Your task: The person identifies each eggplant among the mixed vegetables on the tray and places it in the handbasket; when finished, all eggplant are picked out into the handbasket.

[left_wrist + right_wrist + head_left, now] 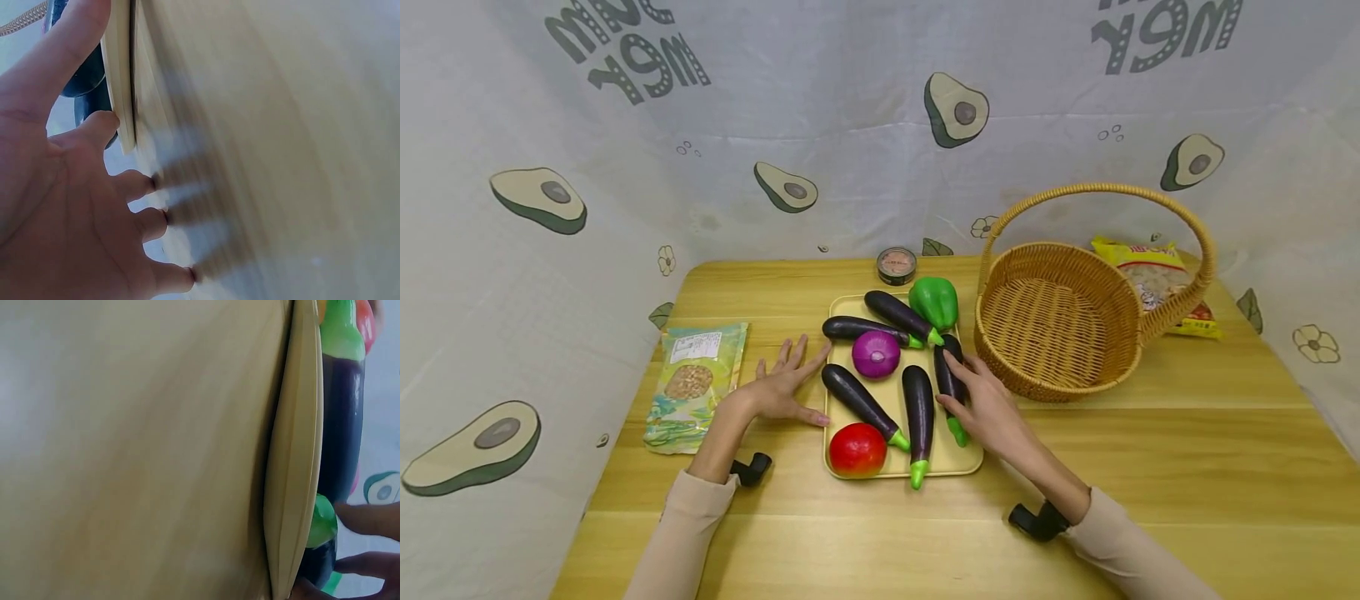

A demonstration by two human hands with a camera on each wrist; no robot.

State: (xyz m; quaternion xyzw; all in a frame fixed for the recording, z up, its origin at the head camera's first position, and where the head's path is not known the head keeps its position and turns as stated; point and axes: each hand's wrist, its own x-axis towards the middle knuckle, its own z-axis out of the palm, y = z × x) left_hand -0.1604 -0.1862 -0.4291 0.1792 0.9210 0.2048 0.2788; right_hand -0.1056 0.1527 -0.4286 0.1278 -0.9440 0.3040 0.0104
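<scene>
A pale yellow tray [895, 477] holds several eggplants [919, 408], a purple onion [876, 355], a red round fruit or vegetable [857, 451] and a green bell pepper [935, 302]. With fingers spread, my left hand [778, 390] rests at the tray's left edge, its index finger and thumb at the rim. In the left wrist view its other fingertips touch the tabletop. My right hand [992, 408] pinches the rightmost eggplant [952, 385], which lies along the tray's right rim, green stem toward me. That hand partly covers the eggplant's side.
A wicker basket [1131, 367] with a tall handle stands right of the tray, before a yellow snack bag [1157, 271]. A small round tin [897, 265] sits behind the tray. At left lies a green-yellow pouch [688, 383]. A printed curtain [865, 83] hangs behind the wooden table [865, 542].
</scene>
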